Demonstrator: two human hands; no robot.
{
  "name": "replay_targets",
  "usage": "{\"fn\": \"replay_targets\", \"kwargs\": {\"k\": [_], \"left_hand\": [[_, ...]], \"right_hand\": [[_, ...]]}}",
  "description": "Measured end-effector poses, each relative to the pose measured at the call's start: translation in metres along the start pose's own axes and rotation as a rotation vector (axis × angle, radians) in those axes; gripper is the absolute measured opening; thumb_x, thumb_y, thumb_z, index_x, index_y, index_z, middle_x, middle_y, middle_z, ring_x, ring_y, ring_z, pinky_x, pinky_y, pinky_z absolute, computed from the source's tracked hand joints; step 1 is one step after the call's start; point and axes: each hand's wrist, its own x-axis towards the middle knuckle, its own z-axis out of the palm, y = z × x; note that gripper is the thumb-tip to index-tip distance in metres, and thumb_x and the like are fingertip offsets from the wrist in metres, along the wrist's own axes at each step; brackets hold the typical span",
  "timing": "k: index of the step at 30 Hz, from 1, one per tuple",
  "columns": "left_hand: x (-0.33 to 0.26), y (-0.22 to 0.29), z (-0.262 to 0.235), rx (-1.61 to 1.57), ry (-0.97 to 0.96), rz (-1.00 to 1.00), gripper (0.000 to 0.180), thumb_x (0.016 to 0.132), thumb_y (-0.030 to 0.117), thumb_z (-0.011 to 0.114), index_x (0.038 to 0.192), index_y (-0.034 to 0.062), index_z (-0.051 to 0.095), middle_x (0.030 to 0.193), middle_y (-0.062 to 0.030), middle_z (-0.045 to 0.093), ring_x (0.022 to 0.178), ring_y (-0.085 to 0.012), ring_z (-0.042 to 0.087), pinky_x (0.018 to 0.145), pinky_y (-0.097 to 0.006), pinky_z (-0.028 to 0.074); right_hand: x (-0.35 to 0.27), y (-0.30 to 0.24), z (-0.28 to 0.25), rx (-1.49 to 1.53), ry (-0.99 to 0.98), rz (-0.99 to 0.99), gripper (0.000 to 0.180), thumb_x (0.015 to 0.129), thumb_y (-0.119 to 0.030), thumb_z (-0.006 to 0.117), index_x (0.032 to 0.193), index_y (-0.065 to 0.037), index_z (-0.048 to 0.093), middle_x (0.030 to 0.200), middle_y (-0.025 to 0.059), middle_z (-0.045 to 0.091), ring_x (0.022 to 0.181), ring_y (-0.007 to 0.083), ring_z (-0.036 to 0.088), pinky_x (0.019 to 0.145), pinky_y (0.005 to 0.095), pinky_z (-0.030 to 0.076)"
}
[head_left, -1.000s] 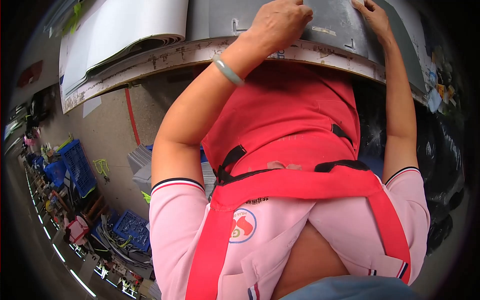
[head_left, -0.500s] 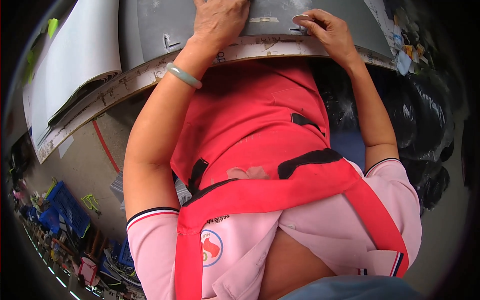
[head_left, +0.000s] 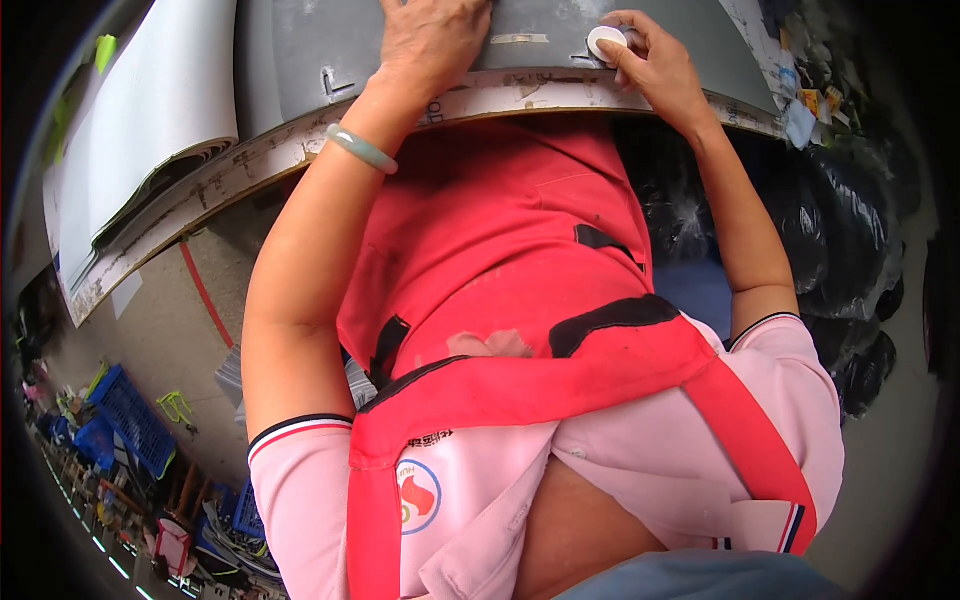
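My left hand (head_left: 432, 38) lies flat on a grey sheet (head_left: 330, 40) on the worktable, fingers spread, a pale green bangle (head_left: 362, 149) on the wrist. My right hand (head_left: 655, 62) rests at the sheet's near edge and pinches a small white round roll (head_left: 605, 41), like tape, between thumb and fingers. A strip of tape (head_left: 518, 39) sits on the grey sheet between the two hands. My red apron and pink shirt fill the middle of the view.
The worktable's worn pale edge (head_left: 300, 150) runs across the top. White sheets (head_left: 150, 130) are stacked at the left. Black plastic bags (head_left: 850, 250) pile up on the right. Blue crates (head_left: 130, 420) and clutter stand on the floor at lower left.
The view has shifted so both hands sit nearer the top centre. My right hand now shows the white roll between its fingers. My left hand stays flat on the grey sheet.
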Motion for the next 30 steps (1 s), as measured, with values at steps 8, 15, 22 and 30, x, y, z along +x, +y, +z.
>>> {"fn": "replay_targets", "kwargs": {"k": [8,15,22,30], "left_hand": [[0.003,-0.003,-0.001,0.005,0.012,0.009,0.028,0.097,0.025,0.061,0.123,0.0154,0.069,0.130,-0.0138,0.060,0.132,-0.0337,0.051,0.112,-0.067,0.033],[-0.003,-0.013,0.018,0.095,0.069,0.053,0.033,0.100,0.028,0.060,0.132,0.0263,0.066,0.138,-0.0058,0.058,0.138,-0.0291,0.049,0.112,-0.071,0.028],[-0.007,-0.008,0.018,0.026,0.087,0.044,0.030,0.098,0.028,0.063,0.127,0.0233,0.068,0.137,-0.0086,0.057,0.137,-0.0310,0.048,0.111,-0.076,0.026],[-0.004,-0.009,0.015,-0.006,0.073,0.022,0.030,0.097,0.026,0.064,0.126,0.0217,0.069,0.137,-0.0085,0.057,0.137,-0.0306,0.048,0.113,-0.076,0.024]], "right_hand": [[0.014,-0.019,-0.015,-0.146,-0.163,0.109,0.024,0.098,-0.019,0.066,0.117,-0.005,0.061,0.072,0.0005,0.060,0.057,0.0061,0.056,0.048,0.0221,0.043],[0.085,-0.024,-0.024,-0.080,0.000,0.038,0.022,0.098,-0.023,0.066,0.095,-0.002,0.069,0.071,0.0038,0.066,0.064,0.0090,0.062,0.059,0.0277,0.050],[0.177,0.001,-0.023,-0.386,0.221,-0.301,0.019,0.092,-0.017,0.065,0.093,0.002,0.069,0.086,0.0216,0.068,0.079,0.0324,0.066,0.076,0.0400,0.052],[0.210,-0.005,-0.007,-0.464,0.148,-0.549,0.015,0.093,-0.013,0.064,0.089,0.001,0.067,0.090,0.0225,0.068,0.085,0.0399,0.068,0.077,0.0453,0.052]]}}
